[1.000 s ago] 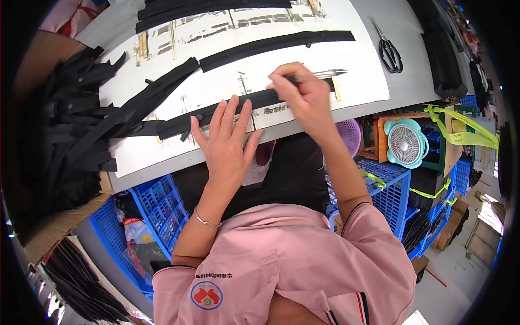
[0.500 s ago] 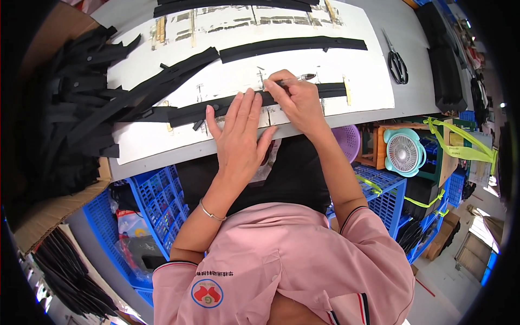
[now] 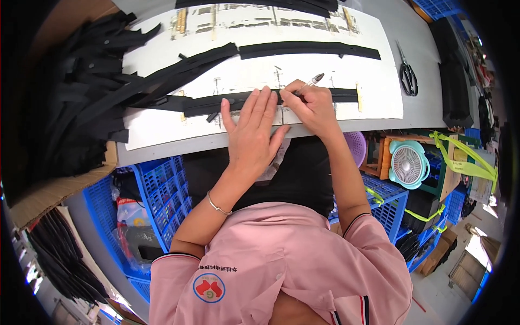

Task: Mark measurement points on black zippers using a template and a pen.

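A long black fabric strip (image 3: 208,106) lies across the near part of a white board (image 3: 162,134), over dark marks drawn on it. My left hand (image 3: 253,122) lies flat on this strip, fingers stretched out and pressing it against the board. In my right hand (image 3: 312,107) is a pen (image 3: 315,79), gripped between thumb and fingers, with its tip down at the strip beside my left fingertips. The tip itself is hidden by my fingers. Farther up the board rests another black strip (image 3: 309,50), apart from both hands.
A heap of black strips (image 3: 81,81) fills the left side by a cardboard box (image 3: 59,189). Black-handled scissors (image 3: 407,73) lie right of the board, near a stack of black pieces (image 3: 455,92). Below the table edge are blue crates (image 3: 162,189) and a turquoise fan (image 3: 408,164).
My right hand has tilted the pen more upright, its tip shifting nearer the strip. The left hand stays pressed in place. The whole view has shifted slightly.
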Demonstrator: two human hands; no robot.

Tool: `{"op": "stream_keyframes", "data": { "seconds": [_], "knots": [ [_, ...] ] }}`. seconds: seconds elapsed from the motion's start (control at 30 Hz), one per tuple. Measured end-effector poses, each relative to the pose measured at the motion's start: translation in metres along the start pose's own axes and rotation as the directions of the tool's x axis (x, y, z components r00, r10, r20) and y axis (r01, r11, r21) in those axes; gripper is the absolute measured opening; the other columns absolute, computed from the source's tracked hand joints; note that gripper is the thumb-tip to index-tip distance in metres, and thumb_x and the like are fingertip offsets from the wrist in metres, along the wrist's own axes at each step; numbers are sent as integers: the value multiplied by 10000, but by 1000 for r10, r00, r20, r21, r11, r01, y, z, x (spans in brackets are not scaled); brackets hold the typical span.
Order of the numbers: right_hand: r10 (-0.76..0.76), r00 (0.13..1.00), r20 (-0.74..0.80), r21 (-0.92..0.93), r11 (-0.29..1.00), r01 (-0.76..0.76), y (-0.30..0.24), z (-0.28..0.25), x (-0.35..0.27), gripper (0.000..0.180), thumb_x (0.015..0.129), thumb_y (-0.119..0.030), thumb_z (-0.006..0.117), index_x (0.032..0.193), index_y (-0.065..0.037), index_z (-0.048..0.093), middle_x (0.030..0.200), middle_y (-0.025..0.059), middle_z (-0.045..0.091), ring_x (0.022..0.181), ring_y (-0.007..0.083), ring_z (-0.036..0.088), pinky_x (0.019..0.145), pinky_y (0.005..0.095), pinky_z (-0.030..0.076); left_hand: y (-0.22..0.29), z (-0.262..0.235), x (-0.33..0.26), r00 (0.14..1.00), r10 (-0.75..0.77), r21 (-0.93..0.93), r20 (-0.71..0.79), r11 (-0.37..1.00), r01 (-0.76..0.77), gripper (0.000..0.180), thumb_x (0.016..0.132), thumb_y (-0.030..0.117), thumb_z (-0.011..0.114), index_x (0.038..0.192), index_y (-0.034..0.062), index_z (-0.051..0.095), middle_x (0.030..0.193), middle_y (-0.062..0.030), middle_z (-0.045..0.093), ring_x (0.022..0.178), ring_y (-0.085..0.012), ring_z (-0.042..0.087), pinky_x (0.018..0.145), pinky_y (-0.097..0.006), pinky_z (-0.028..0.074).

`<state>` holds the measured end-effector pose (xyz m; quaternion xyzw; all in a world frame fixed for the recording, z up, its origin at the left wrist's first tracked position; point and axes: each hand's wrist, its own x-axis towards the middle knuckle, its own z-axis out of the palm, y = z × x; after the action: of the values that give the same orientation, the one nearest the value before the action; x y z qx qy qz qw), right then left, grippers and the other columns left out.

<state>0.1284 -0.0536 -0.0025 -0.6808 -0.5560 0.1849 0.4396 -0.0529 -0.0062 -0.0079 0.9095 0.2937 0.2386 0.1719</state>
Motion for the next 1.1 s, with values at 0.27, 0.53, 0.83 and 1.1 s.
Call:
{"op": "stream_keyframes", "data": {
  "seconds": [0.27,0.53,0.83,1.1],
  "knots": [
    [173,984,-52,295,944,-150,0,-3,-3,145,973,-120,668,900,-6,718,695,2,688,615,32,558,562,209,437,-9,-19,-28,978,-126,-106,-169,988,109,664,853,261,791,1446,64,569,1584,-185,433,1474,-359,376,1209,-614,112],
    [218,973,-78,415,894,-167,1,1,-3,132,974,-102,665,892,-8,709,716,10,675,609,25,519,540,201,390,-3,-32,-31,959,-53,-342,-277,939,-47,550,797,82,821,1324,38,668,1462,-191,560,1325,-362,545,1114,-446,430],
    [226,969,-95,403,899,-171,2,-1,-3,125,970,-75,658,900,12,713,719,13,668,604,31,526,538,202,396,-114,-75,-12,956,-258,-40,-141,966,254,416,1037,189,580,1371,-59,570,1451,-250,557,1389,-405,496,1199,-490,322],
    [265,961,-76,376,900,-219,-3,-3,-2,118,966,-58,657,899,20,716,726,17,670,613,38,555,545,201,417,-143,-89,9,915,-348,-106,-205,937,332,459,1040,230,575,1419,-29,555,1470,-222,553,1420,-394,466,1223,-490,280]
  ]
}}
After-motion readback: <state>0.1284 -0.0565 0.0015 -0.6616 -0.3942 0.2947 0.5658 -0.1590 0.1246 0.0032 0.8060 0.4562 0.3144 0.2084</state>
